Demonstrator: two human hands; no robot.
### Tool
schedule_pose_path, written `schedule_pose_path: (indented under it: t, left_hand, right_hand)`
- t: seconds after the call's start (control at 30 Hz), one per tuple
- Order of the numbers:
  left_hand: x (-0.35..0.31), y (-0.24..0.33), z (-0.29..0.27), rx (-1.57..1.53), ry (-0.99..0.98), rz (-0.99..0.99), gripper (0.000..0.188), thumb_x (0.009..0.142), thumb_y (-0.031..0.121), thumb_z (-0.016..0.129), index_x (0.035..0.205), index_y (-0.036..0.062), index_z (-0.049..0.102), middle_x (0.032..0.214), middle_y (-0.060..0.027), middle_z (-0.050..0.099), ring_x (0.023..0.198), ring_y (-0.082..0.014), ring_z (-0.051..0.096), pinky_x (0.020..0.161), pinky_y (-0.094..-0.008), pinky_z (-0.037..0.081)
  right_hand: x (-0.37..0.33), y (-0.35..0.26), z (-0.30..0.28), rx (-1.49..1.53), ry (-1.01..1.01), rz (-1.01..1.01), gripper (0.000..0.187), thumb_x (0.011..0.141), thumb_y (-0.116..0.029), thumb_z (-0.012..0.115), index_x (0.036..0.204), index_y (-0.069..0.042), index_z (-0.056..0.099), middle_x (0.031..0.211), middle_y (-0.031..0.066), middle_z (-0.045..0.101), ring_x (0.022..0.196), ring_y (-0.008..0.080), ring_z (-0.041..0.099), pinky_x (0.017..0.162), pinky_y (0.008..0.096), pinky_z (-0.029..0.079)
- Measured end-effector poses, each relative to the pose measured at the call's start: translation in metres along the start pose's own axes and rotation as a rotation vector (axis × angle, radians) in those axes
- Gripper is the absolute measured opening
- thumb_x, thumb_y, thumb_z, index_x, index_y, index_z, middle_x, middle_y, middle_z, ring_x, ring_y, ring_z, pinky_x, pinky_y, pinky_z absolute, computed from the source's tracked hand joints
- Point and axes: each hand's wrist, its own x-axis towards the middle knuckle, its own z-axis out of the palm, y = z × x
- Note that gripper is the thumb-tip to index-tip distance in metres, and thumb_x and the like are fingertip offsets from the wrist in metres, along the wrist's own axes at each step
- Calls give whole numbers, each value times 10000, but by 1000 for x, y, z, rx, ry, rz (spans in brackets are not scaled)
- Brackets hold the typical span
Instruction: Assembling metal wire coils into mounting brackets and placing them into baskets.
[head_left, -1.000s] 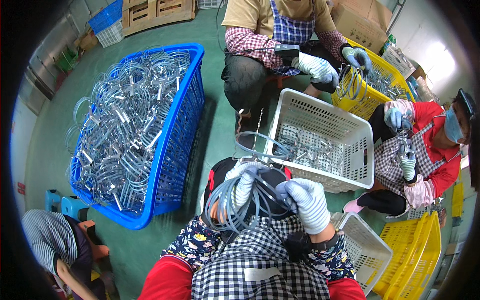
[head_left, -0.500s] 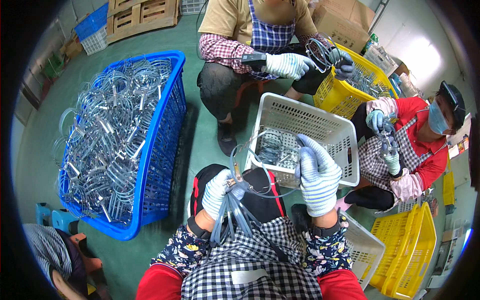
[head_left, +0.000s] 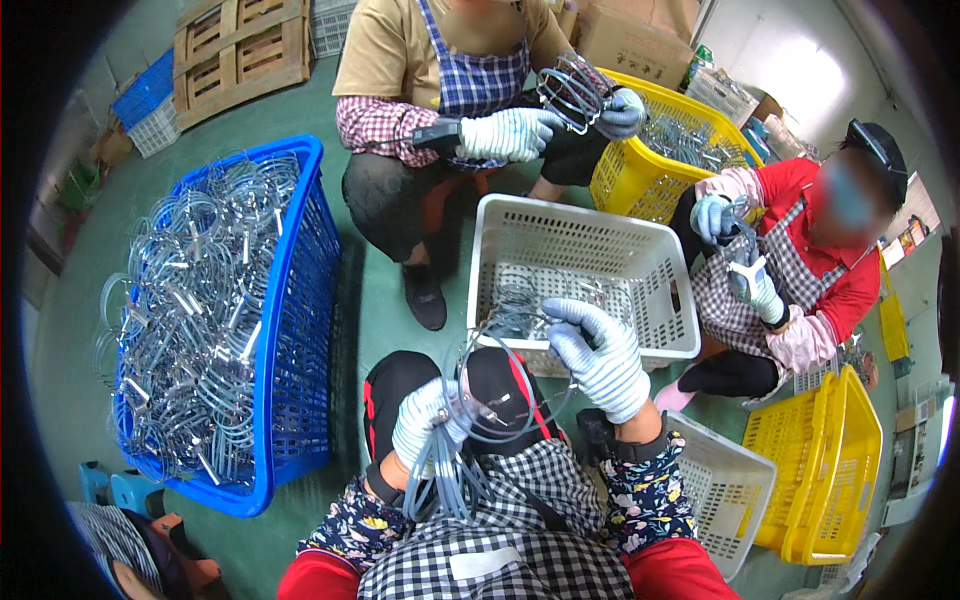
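My left hand (head_left: 424,418), in a striped knit glove, is closed around a bundle of grey cable loops (head_left: 440,482) with metal fittings. The loops hang down over my checkered apron (head_left: 480,545). My right hand (head_left: 608,368), gloved alike, is to the right with thumb and forefinger reaching forward. A thin cable loop (head_left: 510,440) runs from the left hand to the right hand, which appears to hold its side; the exact grip is partly hidden. Just beyond my hands is a white crate (head_left: 590,222) with some loops lying on its bottom.
A blue basket (head_left: 292,330) heaped with cable loops stands at the left. One co-worker (head_left: 440,90) sits ahead holding loops, beside a yellow basket (head_left: 625,180); another (head_left: 800,235) works at the right. Stacked yellow crates (head_left: 800,480) and a white crate (head_left: 735,490) are at lower right.
My right hand has moved slightly down and left, nearer the left hand, and the loop between them hangs lower. The whole view has shifted a little.
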Motion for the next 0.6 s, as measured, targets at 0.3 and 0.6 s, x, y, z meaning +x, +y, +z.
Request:
schedule_pose_path:
  t: [0.3,0.6]
  left_hand:
    - [0,4,-12,1068,-208,465,165,725,-62,644,876,-11,601,750,-44,598,665,-96,573,602,-212,467]
    - [2,7,-7,713,-167,232,158,722,-75,629,866,-31,580,734,-48,598,645,-94,580,584,-206,476]
  right_hand:
    - [29,-11,-2,-673,-57,-556,329,755,-104,586,1083,-82,570,803,135,597,656,306,597,572,382,483]
    - [31,-10,2,-204,-81,-266,203,805,-43,540,992,-36,620,887,147,622,797,280,630,690,332,501]
